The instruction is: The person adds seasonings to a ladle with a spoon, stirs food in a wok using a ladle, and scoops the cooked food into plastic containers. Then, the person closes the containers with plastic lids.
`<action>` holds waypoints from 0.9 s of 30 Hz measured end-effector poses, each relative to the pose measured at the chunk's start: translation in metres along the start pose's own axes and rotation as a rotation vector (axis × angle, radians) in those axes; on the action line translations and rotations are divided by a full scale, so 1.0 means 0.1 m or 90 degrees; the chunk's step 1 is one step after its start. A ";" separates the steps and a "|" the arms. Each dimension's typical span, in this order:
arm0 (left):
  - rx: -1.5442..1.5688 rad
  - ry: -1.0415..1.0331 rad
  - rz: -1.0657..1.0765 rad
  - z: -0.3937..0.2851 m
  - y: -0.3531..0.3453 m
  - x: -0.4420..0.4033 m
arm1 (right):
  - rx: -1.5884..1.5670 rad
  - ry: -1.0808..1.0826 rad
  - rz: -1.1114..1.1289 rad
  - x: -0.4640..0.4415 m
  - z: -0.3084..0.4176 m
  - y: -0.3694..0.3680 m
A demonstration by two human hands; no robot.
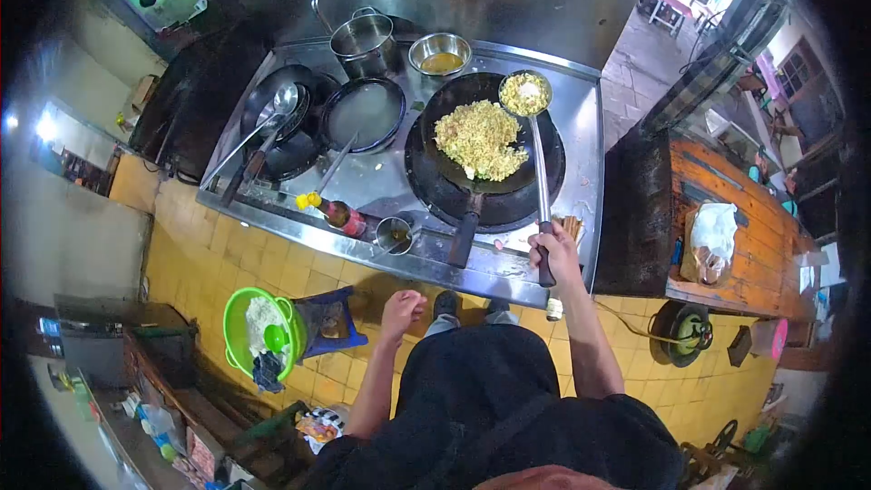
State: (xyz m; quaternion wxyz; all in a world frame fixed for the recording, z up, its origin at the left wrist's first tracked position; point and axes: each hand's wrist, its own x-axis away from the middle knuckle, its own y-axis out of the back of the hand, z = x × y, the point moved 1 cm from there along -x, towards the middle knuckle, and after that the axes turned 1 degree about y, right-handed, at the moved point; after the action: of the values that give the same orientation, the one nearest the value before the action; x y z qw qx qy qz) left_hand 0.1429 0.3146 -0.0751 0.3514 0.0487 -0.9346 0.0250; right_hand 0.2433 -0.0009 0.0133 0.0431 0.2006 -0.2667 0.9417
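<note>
My right hand [555, 256] is wrapped round the dark grip of a long metal ladle [540, 168]. The ladle's bowl is held over the right edge of a black wok [454, 98], filled with fried rice [524, 91] and a small white dab on top. A larger mound of fried rice [479, 141] lies in the wok, whose handle [464, 238] points towards me. Away from the stove's front edge, my left hand [404, 313] hangs with its fingers curled in, and nothing shows in them.
On the steel stove top [363, 186] stand a tall pot [363, 59], a bowl of yellowish liquid [442, 54], a pan of liquid [366, 113], a sauce bottle [343, 216] and a metal cup [394, 234]. A green basket [238, 331] is at lower left; a wooden table [753, 218] is right.
</note>
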 end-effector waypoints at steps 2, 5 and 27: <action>-0.040 -0.041 0.056 -0.13 -0.01 -0.10 | 0.148 0.065 -0.069 -0.08 -0.08 -0.08; -0.028 -0.046 0.095 -0.17 0.01 -0.38 | 0.170 0.102 -0.086 -0.15 -0.06 -0.22; -0.171 -0.049 0.288 -0.50 -0.06 -0.90 | 1.019 0.149 -0.152 -0.18 -0.42 -0.10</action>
State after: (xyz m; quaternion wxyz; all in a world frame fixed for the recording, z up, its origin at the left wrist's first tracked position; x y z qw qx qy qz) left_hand 0.2440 0.3193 -0.0968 0.3047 -0.2079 -0.9292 -0.0234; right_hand 0.2465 0.0300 -0.0222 0.0146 0.0981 0.5159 0.8509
